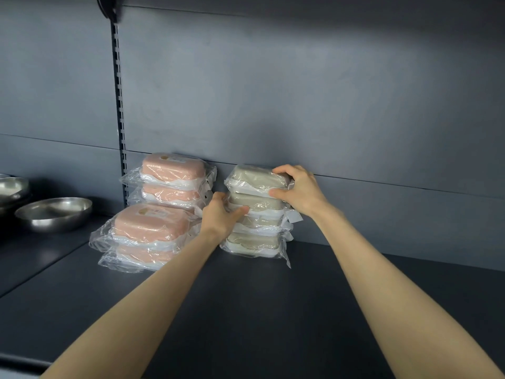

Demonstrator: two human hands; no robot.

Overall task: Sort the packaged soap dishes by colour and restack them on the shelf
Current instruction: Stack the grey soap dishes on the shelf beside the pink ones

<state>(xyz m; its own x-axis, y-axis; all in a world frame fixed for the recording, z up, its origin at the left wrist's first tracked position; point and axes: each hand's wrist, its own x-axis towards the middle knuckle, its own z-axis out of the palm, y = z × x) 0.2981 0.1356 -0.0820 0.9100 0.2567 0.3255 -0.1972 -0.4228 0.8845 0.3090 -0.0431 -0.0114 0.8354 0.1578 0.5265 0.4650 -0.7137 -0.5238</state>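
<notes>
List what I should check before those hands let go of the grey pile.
1. Colours kept apart: the grey stack is all grey, and the back pink stack and front pink stack are all pink: ok.
2. Grey stack sits flat on the shelf: ok.
3. Left hand has a grip on the stack's left side: ok.
4. Right hand has a grip on the top grey dish: ok.
5. Stack touching the back wall: cannot tell.
6. Dishes squarely lined up: cannot tell, the wrapping hides their edges.
</notes>
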